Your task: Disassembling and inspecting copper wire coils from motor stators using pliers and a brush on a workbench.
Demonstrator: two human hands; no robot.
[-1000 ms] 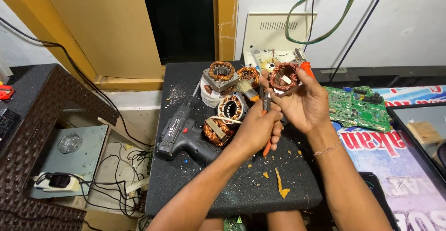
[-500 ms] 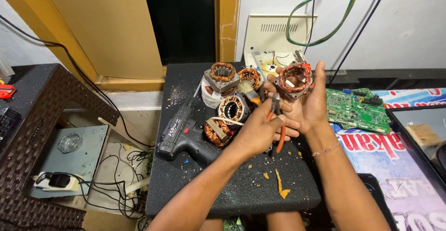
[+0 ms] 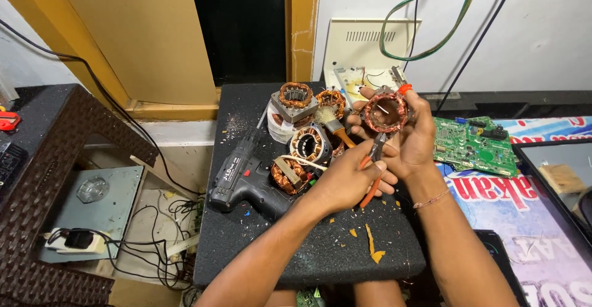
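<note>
Holding a round copper-wound motor stator (image 3: 385,112) at centre frame, the right hand (image 3: 414,135) grips it while the left hand (image 3: 345,180) clasps orange-handled pliers (image 3: 373,166); a slip could nick the windings.

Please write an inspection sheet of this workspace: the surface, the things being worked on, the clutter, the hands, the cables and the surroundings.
Surface: dark speckled table, with orange scraps and small white bits on it.
Job's things: copper-wound stator, held up above the table; orange-handled pliers, nose pointing up to it.
Clutter: four more stators in a group, a brush, a black cordless drill.
Hands: left hand closed on the pliers; right hand closed on the stator.
Cables: green wire loop on the wall; black cords and a plug strip on the floor.
Surroundings: green circuit board at right, brown woven stool at left.
</note>
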